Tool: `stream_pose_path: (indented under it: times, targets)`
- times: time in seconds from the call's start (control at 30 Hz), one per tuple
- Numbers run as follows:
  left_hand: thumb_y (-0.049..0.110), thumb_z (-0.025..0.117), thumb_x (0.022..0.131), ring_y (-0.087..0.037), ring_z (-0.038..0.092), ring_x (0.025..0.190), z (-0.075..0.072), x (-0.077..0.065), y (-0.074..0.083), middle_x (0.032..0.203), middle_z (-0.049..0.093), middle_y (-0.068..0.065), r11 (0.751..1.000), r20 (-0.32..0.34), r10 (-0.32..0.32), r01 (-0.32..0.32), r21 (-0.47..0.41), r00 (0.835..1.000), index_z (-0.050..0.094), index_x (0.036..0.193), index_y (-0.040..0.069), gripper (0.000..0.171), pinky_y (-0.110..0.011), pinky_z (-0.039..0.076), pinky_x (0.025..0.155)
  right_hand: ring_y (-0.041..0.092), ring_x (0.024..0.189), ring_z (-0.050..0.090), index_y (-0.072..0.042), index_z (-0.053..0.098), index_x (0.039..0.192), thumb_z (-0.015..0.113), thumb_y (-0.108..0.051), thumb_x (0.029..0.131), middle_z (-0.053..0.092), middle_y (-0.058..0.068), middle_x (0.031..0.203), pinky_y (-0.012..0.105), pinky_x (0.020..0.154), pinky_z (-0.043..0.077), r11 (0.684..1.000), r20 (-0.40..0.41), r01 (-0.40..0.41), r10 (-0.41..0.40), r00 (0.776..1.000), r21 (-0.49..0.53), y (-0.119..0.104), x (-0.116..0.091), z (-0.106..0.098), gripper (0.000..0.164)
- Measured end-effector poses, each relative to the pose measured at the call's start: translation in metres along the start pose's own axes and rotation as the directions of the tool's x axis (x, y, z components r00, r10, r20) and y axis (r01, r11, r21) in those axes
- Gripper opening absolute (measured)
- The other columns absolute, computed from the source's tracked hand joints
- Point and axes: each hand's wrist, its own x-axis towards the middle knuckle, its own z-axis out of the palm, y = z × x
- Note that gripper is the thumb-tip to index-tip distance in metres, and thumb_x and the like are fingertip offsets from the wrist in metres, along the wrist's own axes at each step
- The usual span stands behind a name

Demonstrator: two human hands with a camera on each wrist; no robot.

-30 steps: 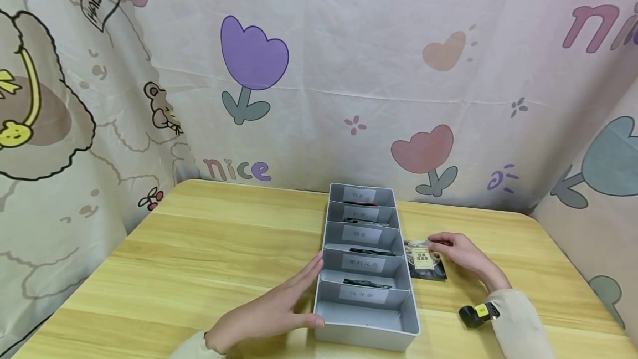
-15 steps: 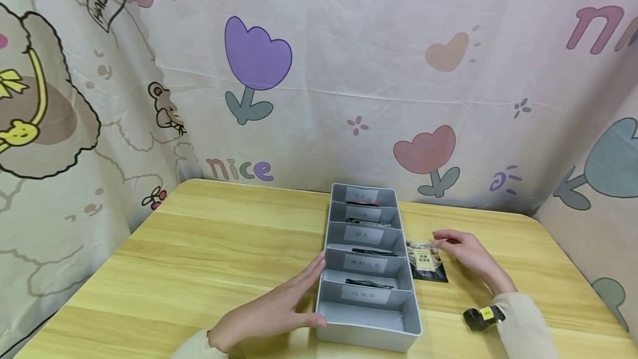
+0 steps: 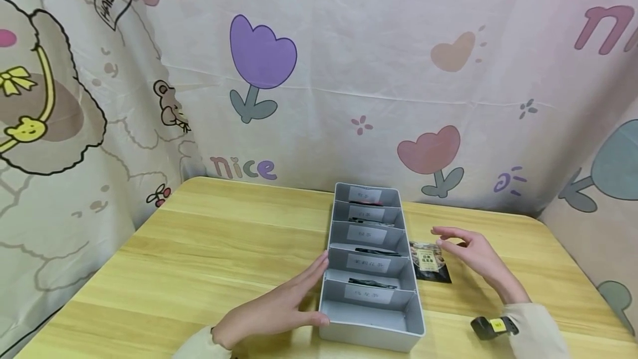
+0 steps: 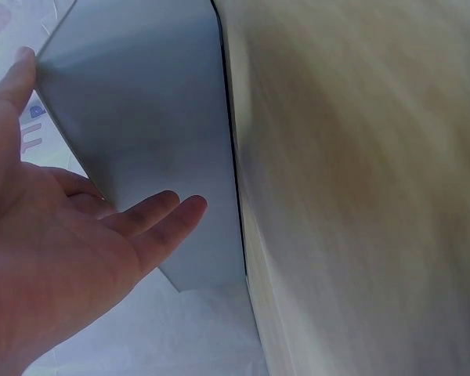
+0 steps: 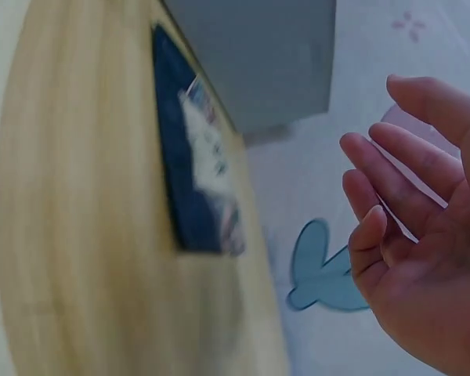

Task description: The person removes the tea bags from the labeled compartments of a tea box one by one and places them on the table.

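Head view first: where is the left hand (image 3: 271, 312)?

Along the left side of the grey box (image 3: 371, 338). Its fingers are stretched out, and the thumb stands well away from them, near the closest corner.

What is it touching?

The box's left wall, with its fingertips. Left wrist view shows two of them lying against the grey side.

And the right hand (image 3: 473, 251)?

It hangs over the far right corner of the black packet (image 3: 430, 262). The fingers are loosely bent, thumb and forefinger apart, and the right wrist view shows a gap between hand and packet.

How does the packet lie?

Flat on the wooden table (image 3: 234, 242), pale label upward, just beside the box's right wall. Whether its edge touches that wall, I can't tell.

What's inside the box?

Five compartments in a row, each with a handwritten white label (image 3: 368, 294). The four farther ones hold thin packets (image 3: 372, 283).

Anything else close by?

A black device (image 3: 490, 327) with a yellow sticker sits at the right sleeve (image 3: 538, 328).
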Motion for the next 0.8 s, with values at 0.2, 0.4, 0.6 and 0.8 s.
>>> stream_pose_path:
  times: [0.2,0.4,0.6,0.8]
  targets:
    - [0.056,0.057,0.090,-0.031,0.018,0.143,0.000,0.001,0.000,0.161,-0.006,0.001,1.000,0.000,0.000,0.000,0.008,1.000,0.005,0.156,0.012,0.095,-0.053,0.026,0.110,0.011,0.079,0.058,-0.003,0.065,0.124,0.067,-0.020,0.092,0.068,0.012,0.116,0.023,0.062,0.047,0.998,0.001,0.062,-0.062,0.998,0.003,-0.023,-0.009,-0.001,0.036]
    - [0.056,0.057,0.090,-0.030,0.018,0.143,0.000,0.000,0.000,0.162,-0.006,0.000,1.000,0.001,0.002,-0.002,0.004,1.000,0.005,0.156,0.012,0.095,-0.053,0.026,0.110,0.013,0.068,0.054,-0.005,0.068,0.119,0.070,-0.012,0.089,0.069,0.006,0.096,0.025,0.055,0.042,0.983,0.023,0.176,-0.178,0.984,0.051,-0.046,-0.016,0.004,0.031]
    - [0.056,0.057,0.090,-0.030,0.017,0.143,0.000,0.001,0.000,0.162,-0.005,-0.001,1.000,0.000,0.003,-0.003,0.005,1.000,0.006,0.156,0.011,0.095,-0.053,0.026,0.110,0.012,0.071,0.053,-0.005,0.070,0.114,0.072,-0.004,0.085,0.066,-0.003,0.093,0.024,0.057,0.044,0.944,0.038,0.321,-0.324,0.945,0.073,-0.066,-0.023,0.010,0.029]
    - [0.055,0.057,0.090,-0.030,0.017,0.143,0.000,0.001,0.000,0.162,-0.005,0.000,1.000,0.001,0.002,-0.002,-0.001,1.000,0.006,0.156,0.011,0.094,-0.053,0.026,0.110,0.011,0.068,0.049,-0.010,0.072,0.113,0.075,-0.004,0.082,0.066,-0.005,0.094,0.027,0.054,0.041,0.912,0.063,0.402,-0.407,0.911,0.082,-0.075,-0.029,0.015,0.033]
